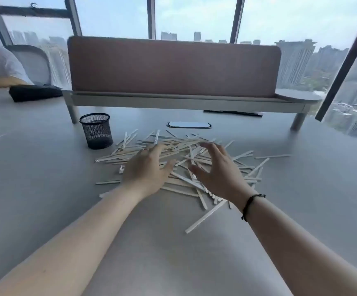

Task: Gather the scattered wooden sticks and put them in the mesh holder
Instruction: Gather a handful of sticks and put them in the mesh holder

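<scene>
Ten fingers are held spread and loosely curled, gripping nothing, as the left hand (146,169) and right hand (218,171) are poised palms-down over a scattered pile of pale flat wooden sticks (184,165) on the grey table (45,189). A black cord bracelet (250,205) is worn on the right wrist. No writing is legible. A black cylindrical mesh holder (96,130) is seen upright just left of the pile, before a pink desk divider (173,67).
</scene>
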Tool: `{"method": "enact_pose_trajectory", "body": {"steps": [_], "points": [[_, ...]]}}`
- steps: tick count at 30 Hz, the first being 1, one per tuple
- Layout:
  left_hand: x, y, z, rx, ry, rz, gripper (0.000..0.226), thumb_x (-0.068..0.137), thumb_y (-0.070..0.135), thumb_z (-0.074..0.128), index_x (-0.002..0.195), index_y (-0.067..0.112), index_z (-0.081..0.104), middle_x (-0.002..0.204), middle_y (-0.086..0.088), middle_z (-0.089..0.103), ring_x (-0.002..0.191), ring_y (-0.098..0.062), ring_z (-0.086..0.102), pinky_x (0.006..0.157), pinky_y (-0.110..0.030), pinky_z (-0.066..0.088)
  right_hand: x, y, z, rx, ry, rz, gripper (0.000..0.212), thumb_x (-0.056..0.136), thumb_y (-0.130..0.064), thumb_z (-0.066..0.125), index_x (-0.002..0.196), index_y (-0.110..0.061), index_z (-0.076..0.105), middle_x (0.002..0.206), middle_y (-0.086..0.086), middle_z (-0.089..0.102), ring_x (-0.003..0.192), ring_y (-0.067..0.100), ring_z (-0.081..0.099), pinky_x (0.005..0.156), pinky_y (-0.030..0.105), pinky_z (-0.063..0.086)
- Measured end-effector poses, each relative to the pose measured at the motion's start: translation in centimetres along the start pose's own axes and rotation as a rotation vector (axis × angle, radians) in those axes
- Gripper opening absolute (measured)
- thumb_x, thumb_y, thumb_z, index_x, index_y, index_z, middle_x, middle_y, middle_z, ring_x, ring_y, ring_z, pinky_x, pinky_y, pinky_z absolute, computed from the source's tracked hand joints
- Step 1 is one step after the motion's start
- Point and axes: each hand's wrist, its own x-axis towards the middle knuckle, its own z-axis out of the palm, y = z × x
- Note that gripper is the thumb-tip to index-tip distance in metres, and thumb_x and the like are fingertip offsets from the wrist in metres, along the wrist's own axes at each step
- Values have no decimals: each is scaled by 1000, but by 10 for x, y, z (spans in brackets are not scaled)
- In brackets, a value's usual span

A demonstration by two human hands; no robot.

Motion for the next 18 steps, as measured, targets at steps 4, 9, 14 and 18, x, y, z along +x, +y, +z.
{"method": "enact_pose_trajectory", "body": {"steps": [4,9,14,18], "points": [[-13,-8,-2,73,-86,-32,53,93,58,51,138,30,53,140,0,57,125,-26,55,93,-38,48,-8,3,-9,-41,10,6,66,87,-53,65,144,-30,41,150,-2,42,133,23,47,105,35,38],[-7,-15,7,98,-156,-73,53,91,59,49,134,28,54,140,1,54,127,-25,53,96,-40,48,0,11,1,-72,-44,14,70,85,-56,64,145,-31,40,151,-2,41,135,26,44,108,40,38],[11,-17,16,156,-238,-47,53,92,61,50,137,31,54,137,-4,61,126,-28,55,95,-36,46,22,14,14,-188,-133,12,75,79,-75,54,141,-36,44,147,-2,46,144,23,26,116,42,23],[17,-26,21,133,-222,-4,50,92,59,52,131,28,61,130,2,65,121,-24,58,94,-33,46,29,12,28,-285,-204,-41,84,67,-89,48,133,-37,53,135,-2,52,139,23,30,115,43,24]]}}
